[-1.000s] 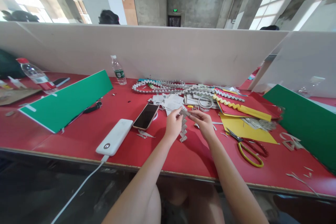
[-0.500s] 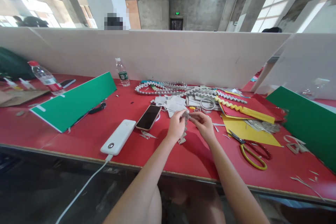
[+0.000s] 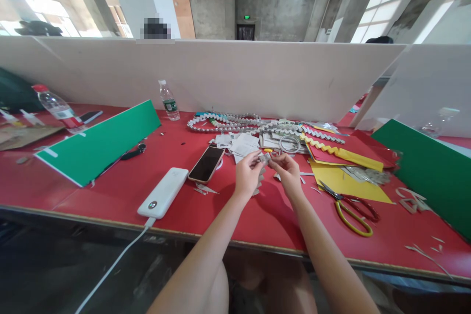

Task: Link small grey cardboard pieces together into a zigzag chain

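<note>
A grey folded paper chain (image 3: 259,184) hangs below my left hand (image 3: 248,172), whose thumb and fingers pinch its upper end. My right hand (image 3: 286,169) is closed on the other side of that end, fingertips pressed to the grey paper. Part of the chain is hidden behind my left hand. Just beyond both hands lie white and grey paper pieces (image 3: 246,144). A long zigzag paper chain (image 3: 206,125) is coiled farther back, and a yellow folded chain (image 3: 327,148) lies to the right.
A smartphone (image 3: 206,163) and a white power bank (image 3: 164,193) with a cable lie to the left. Scissors (image 3: 349,208) rest at right beside yellow paper (image 3: 356,189). Green boards (image 3: 103,144) stand at both sides, and a water bottle (image 3: 169,101) is behind.
Both hands have turned slightly at the chain's upper end, which shows more between the fingertips. The hanging part has shifted partly behind my left hand. The view has moved slightly.
</note>
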Tool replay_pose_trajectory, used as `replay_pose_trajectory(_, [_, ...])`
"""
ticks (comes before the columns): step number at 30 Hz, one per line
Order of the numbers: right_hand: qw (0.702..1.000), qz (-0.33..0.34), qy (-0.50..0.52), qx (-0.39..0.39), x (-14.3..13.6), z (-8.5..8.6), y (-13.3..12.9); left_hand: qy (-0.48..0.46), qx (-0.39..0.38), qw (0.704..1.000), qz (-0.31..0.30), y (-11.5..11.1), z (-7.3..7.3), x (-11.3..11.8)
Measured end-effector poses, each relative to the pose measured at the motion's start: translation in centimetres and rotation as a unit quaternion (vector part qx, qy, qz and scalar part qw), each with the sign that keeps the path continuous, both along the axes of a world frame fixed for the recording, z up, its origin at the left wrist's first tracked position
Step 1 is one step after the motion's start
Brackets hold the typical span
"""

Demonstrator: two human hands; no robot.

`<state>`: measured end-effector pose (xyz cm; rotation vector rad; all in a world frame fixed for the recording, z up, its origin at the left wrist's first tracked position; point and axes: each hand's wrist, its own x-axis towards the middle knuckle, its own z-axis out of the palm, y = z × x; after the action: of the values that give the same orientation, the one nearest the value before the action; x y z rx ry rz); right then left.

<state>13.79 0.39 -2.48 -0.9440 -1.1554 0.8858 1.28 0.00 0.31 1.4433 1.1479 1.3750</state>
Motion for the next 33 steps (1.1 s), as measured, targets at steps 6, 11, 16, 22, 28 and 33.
replay_pose_trajectory(6, [0.999, 0.004, 0.047, -0.005, 0.0, -0.1, 0.2, -0.05, -0.014, 0.999, -0.007, -0.3, 0.0, 0.5])
replay_pose_trajectory(11, [0.997, 0.015, 0.081, -0.011, -0.1, -0.3, 0.4, -0.046, 0.016, 0.999, -0.008, -0.4, -0.1, 0.7])
replay_pose_trajectory(16, [0.988, 0.073, 0.116, -0.076, 0.1, -0.3, 0.6, -0.026, 0.034, 0.997, -0.058, 0.0, 0.0, -0.2])
replay_pose_trajectory(22, [0.97, 0.138, 0.147, -0.135, 0.6, -0.2, 0.7, -0.017, 0.015, 0.993, -0.115, -0.2, 0.6, -1.1])
replay_pose_trajectory(28, [0.957, 0.17, 0.174, -0.156, 0.4, -0.2, 0.6, -0.025, 0.011, 0.987, -0.16, 0.1, 0.4, -1.8])
replay_pose_trajectory(33, [0.948, 0.201, 0.187, -0.164, 0.5, -0.4, 0.6, 0.017, 0.032, 0.981, -0.192, -0.3, 0.6, -2.1])
